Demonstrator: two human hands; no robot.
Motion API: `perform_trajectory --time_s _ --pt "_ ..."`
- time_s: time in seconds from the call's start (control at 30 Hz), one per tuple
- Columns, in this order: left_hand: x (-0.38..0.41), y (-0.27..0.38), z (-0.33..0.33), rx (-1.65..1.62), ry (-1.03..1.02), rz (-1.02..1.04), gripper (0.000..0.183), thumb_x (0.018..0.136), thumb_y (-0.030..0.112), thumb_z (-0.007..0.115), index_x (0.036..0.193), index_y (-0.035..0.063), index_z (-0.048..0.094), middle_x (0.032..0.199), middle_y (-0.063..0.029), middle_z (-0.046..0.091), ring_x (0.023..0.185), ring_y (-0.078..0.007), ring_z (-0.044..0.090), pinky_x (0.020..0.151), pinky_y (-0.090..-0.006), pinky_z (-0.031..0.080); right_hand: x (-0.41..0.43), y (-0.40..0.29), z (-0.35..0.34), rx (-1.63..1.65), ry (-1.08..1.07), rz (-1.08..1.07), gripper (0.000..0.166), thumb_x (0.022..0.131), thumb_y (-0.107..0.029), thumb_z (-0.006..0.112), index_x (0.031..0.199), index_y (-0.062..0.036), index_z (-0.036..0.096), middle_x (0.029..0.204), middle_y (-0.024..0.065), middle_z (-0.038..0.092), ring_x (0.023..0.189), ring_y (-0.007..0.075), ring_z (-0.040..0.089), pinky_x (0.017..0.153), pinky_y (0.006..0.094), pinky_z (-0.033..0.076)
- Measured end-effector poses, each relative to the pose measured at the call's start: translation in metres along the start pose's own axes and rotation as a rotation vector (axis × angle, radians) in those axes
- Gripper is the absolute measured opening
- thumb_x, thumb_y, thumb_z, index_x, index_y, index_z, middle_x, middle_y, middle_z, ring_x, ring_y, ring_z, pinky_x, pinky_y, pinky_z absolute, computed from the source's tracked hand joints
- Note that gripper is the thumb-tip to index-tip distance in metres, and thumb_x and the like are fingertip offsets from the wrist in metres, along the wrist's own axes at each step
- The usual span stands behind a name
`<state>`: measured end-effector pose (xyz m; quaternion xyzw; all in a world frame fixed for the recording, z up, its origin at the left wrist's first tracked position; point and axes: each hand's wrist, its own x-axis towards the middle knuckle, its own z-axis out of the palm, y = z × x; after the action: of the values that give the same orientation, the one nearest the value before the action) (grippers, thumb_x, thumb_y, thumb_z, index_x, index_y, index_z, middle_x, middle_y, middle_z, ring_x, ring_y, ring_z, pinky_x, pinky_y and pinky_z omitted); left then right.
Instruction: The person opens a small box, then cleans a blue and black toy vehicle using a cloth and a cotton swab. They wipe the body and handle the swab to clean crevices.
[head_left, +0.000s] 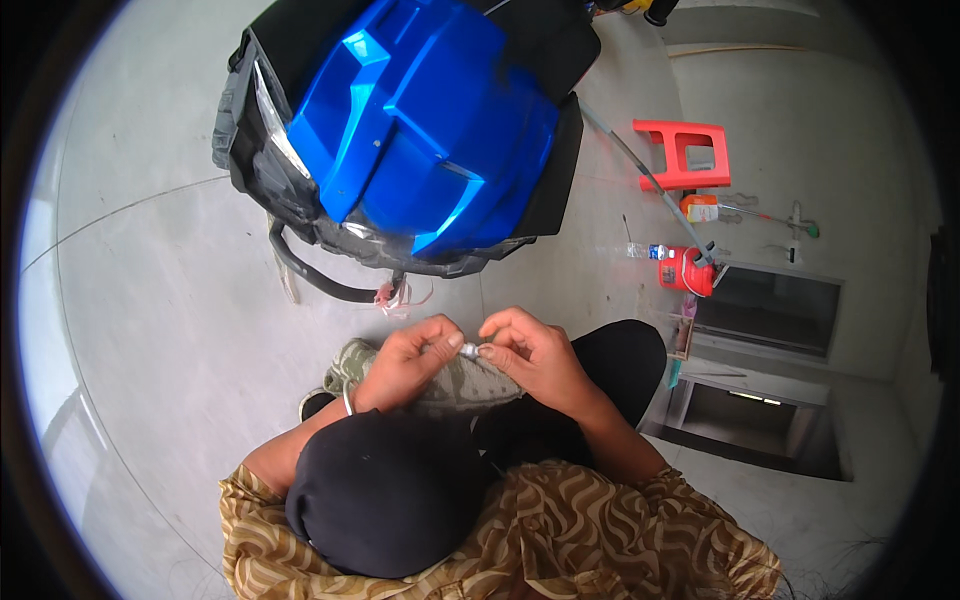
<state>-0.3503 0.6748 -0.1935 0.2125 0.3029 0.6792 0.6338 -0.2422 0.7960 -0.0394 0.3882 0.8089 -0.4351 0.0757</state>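
My left hand (411, 358), with a pale bangle at the wrist, pinches one end of a small whitish object (469, 349) between thumb and fingertips. My right hand (536, 364) has its thumb and a finger at the other end of that object, its index finger curled above. What the small object is I cannot tell. Below my hands a green-and-white patterned cloth (465, 382) lies over my lap. My knees, in dark trousers (622, 360), are bent on both sides.
Ahead stands a vehicle's blue front body panel (442, 142) with black trim and a dark tubular bar (322, 274), pink strips tied to it. To the right are a red plastic stool (716, 180), a red bucket (679, 271), a plastic bottle (641, 251) and a long grey pole (637, 165).
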Motion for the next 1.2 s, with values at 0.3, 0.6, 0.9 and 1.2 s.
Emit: perform_trajectory --time_s 0.3,0.6,0.9,1.2 --pt "0.0 0.007 0.0 -0.067 0.092 0.083 0.016 0.106 0.016 0.064 0.096 0.0043 0.065 0.085 0.0074 0.056 0.084 -0.0037 0.048 0.078 -0.0235 0.042 -0.006 -0.027 -0.011 -0.443 0.265 -0.264 0.011 0.089 -0.006 0.079 0.09 -0.0023 0.068 0.076 0.0066 0.064 0.062 0.0198 0.059 0.056 0.0308 0.046" --pt "-0.001 0.002 -0.001 -0.094 0.072 0.017 0.016 0.105 0.018 0.066 0.095 0.005 0.065 0.087 0.0071 0.058 0.085 -0.0035 0.049 0.081 -0.023 0.043 0.036 -0.039 -0.063 -1.147 0.376 -0.914 0.014 0.083 -0.009 0.08 0.087 -0.0066 0.067 0.076 0.001 0.057 0.064 0.0173 0.058 0.049 0.0289 0.043" --pt "0.0 -0.005 0.0 -0.085 0.064 -0.018 0.016 0.105 0.018 0.065 0.097 0.0051 0.065 0.088 0.007 0.059 0.087 -0.003 0.05 0.08 -0.0232 0.044 0.064 -0.036 -0.047 -1.125 0.173 -1.129 0.015 0.081 -0.008 0.078 0.082 -0.0076 0.063 0.077 -0.0001 0.057 0.065 0.0139 0.056 0.049 0.0256 0.043" --pt "0.002 -0.006 0.0 -0.126 0.067 -0.023 0.016 0.105 0.019 0.065 0.095 0.006 0.064 0.087 0.0077 0.058 0.085 -0.0027 0.048 0.079 -0.0229 0.042 0.069 -0.044 -0.048 -1.016 0.095 -1.115 0.014 0.079 -0.005 0.078 0.084 -0.0045 0.065 0.077 0.0019 0.056 0.065 0.0155 0.057 0.048 0.0268 0.044"
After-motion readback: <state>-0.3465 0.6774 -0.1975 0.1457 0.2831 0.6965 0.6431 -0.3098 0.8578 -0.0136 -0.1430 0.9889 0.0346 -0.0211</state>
